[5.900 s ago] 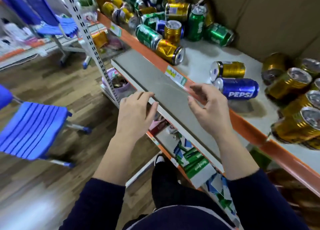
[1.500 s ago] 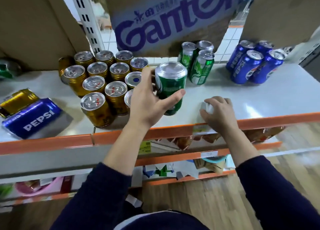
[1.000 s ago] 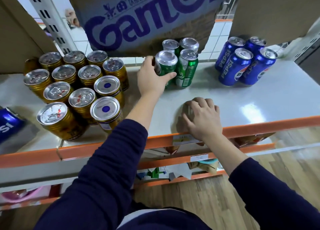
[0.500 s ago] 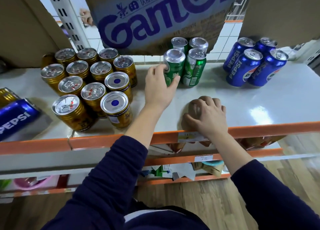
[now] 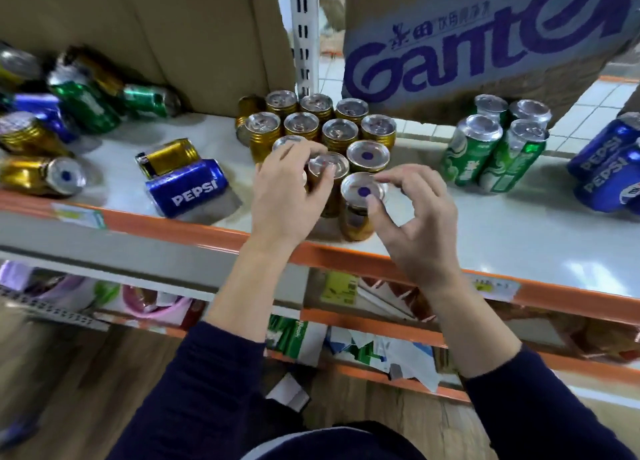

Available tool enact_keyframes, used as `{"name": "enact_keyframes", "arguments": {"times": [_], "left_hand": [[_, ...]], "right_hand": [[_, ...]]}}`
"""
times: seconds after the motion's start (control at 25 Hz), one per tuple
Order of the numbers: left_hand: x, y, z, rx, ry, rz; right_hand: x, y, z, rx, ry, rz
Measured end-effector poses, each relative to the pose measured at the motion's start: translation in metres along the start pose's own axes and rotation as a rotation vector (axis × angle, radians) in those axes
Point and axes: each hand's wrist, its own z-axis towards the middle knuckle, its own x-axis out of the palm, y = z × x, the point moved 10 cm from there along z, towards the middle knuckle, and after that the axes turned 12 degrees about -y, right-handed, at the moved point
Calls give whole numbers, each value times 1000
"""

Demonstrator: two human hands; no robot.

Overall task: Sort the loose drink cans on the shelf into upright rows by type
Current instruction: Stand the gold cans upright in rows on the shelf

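A block of upright gold cans (image 5: pixel 337 132) stands mid-shelf. My left hand (image 5: pixel 289 191) reaches over its front left corner, its curled fingers on the top of a gold can (image 5: pixel 327 165) and hiding another below the palm. My right hand (image 5: pixel 414 220) pinches the rim of the front gold can (image 5: pixel 360 196), which stands upside down with a purple dot on its base. Upright green cans (image 5: pixel 491 151) and upright Pepsi cans (image 5: pixel 609 168) stand to the right. A Pepsi can (image 5: pixel 187 191) and a gold can (image 5: pixel 166 156) lie on their sides to the left.
A heap of loose green, gold and blue cans (image 5: pixel 79 99) lies at the far left. A Ganten cardboard box (image 5: pixel 485 44) hangs behind the rows. The shelf has an orange front edge (image 5: pixel 207 231). Lower shelves hold packets.
My left hand has let go of the green can and come back to the gold cans. My right hand has lifted off the shelf edge onto the front gold can. The view has swung left.
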Motion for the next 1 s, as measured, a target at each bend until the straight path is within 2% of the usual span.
{"name": "enact_keyframes", "arguments": {"times": [0.28,0.4,0.52,0.72,0.8,1.0], "left_hand": [[-83,125,3,-112,-30,95],[-114,181,6,-193,-32,121],[-134,237,13,-265,-22,99],[-133,289,30,-324,34,34],[-121,304,38,-342,107,5],[-80,330,48,-400,334,53]], "right_hand": [[128,78,-17,-16,291,106],[189,100,-30,-32,451,30],[240,120,-32,-49,528,10],[314,111,-40,-23,796,-157],[328,106,-43,-52,814,-275],[325,110,-41,-121,690,-409]]}}
